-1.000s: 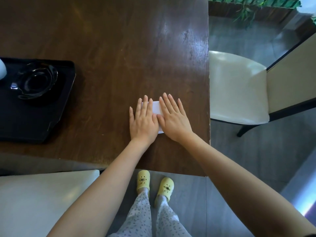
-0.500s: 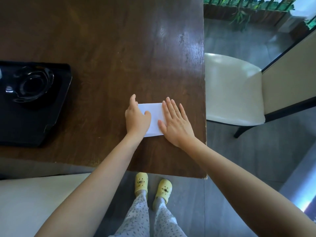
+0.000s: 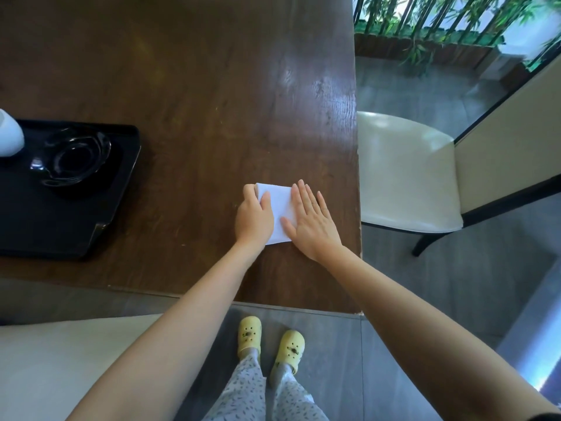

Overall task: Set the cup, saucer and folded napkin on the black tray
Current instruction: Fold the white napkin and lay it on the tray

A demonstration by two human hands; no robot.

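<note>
A white folded napkin (image 3: 280, 208) lies on the dark wooden table (image 3: 197, 86) near its right edge. My left hand (image 3: 253, 217) curls around the napkin's left edge, thumb on top and fingers at its far corner. My right hand (image 3: 312, 223) lies flat with fingers spread, pressing the napkin's right side down. The black tray (image 3: 60, 220) sits at the table's left. On it rests a glossy black saucer (image 3: 73, 158). A white cup (image 3: 9, 133) shows partly at the left frame edge, at the tray's far corner.
A cream-seated chair (image 3: 406, 174) stands to the right of the table. Another cream seat (image 3: 60, 360) sits at the near left. The table's near edge runs just above my yellow clogs (image 3: 270, 344) on the grey floor.
My left hand went from lying flat on the napkin to gripping its left edge. My right hand slid right, uncovering more of the napkin. The view shifted slightly.
</note>
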